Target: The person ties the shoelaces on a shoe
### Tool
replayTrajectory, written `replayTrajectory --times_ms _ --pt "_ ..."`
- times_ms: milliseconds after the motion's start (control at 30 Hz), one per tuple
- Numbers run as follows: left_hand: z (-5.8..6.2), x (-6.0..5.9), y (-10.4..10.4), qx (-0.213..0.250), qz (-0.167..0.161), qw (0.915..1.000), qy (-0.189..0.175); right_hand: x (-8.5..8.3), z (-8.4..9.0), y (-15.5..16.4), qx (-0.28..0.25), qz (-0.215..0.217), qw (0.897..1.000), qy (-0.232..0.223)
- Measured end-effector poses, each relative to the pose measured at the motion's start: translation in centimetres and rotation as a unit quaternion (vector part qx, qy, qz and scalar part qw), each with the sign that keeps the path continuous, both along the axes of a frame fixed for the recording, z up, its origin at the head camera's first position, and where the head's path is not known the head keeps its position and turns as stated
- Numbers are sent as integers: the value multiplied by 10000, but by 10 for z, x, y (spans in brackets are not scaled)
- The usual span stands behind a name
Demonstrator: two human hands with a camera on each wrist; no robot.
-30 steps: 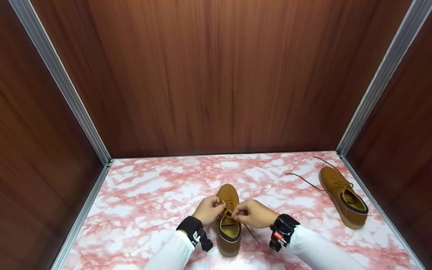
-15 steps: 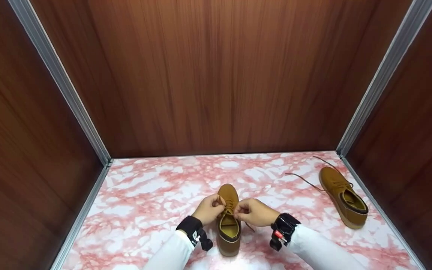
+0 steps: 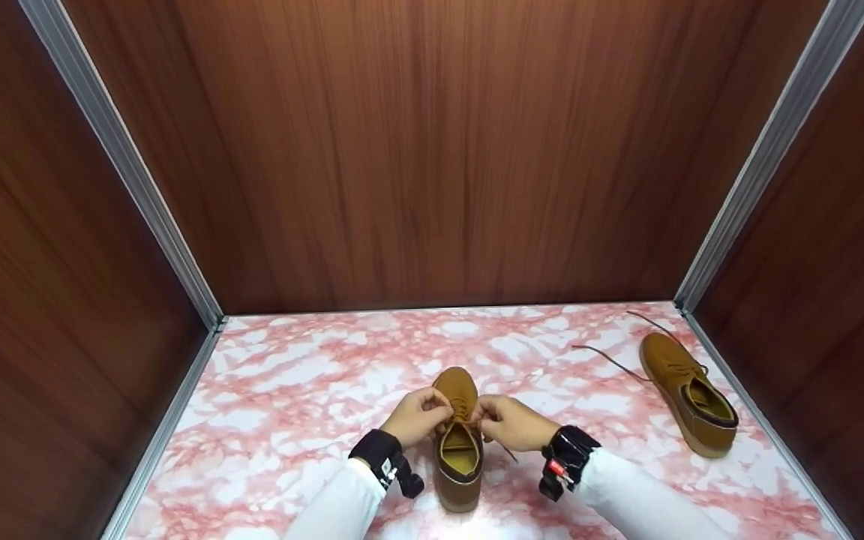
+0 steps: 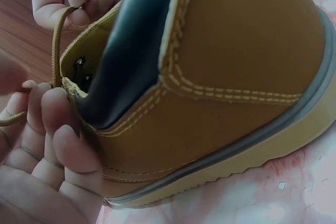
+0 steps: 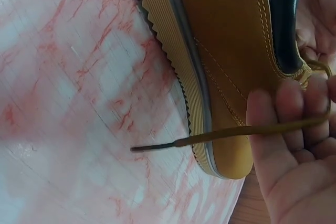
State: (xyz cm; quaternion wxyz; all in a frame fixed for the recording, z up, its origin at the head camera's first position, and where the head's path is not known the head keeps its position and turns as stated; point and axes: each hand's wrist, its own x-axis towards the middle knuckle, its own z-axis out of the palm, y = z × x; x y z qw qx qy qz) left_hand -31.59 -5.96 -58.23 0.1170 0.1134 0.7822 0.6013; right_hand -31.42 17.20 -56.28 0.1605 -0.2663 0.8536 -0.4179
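Observation:
A brown lace-up shoe (image 3: 459,487) stands upright on the tabletop, toe pointing away, between my two hands. My left hand (image 3: 415,417) is at the left of its lacing, with thumb and fingers pinching the shoelace (image 4: 13,120) close to the top eyelets. On the other side, my right hand (image 3: 516,424) pinches a length of the same lace, which rises from the collar in the left wrist view. Its free end, with a dark tip, crosses the right fingers (image 5: 262,129) and sticks out past the sole in the right wrist view. The knot area is partly hidden by fingers.
A second brown shoe (image 3: 691,397) stands at the right side, its two lace ends lying loose on the table. The red-and-white marbled tabletop (image 3: 289,360) is bounded by wood-grain panels (image 3: 432,165) at the back and both sides, with metal corner strips.
My right fingertips have shifted slightly up and to the right, and lace now shows between the hands. The lace end below the right hand shortened, then showed longer again. My left hand stays nearly still.

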Motion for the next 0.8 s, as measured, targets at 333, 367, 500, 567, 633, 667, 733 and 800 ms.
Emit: replayTrajectory --times_ms 333,367,500,567,633,667,733,800 --pt "0 -3 1 -133 86 9999 55 1 -2 -2 37 -35 9999 145" --pt "0 -3 1 -141 99 9998 54 1 -2 -2 -9 -8 9998 181" --pt "-1 -3 0 -249 192 9995 92 0 -5 -1 -117 1 9990 425" --pt "0 -2 0 -316 230 9991 149 -1 -6 0 -146 -44 9984 550" --pt "0 -2 0 -357 262 9988 210 -2 -7 0 -159 -134 9975 675" --pt "0 -1 0 -381 273 9986 242 -2 -7 1 -163 -183 9972 711" --pt "1 -1 0 -461 301 9981 267 -2 -7 1 -178 -284 9966 750" --pt "1 -1 0 -576 334 9974 261 -2 -6 1 -167 -377 9962 769"
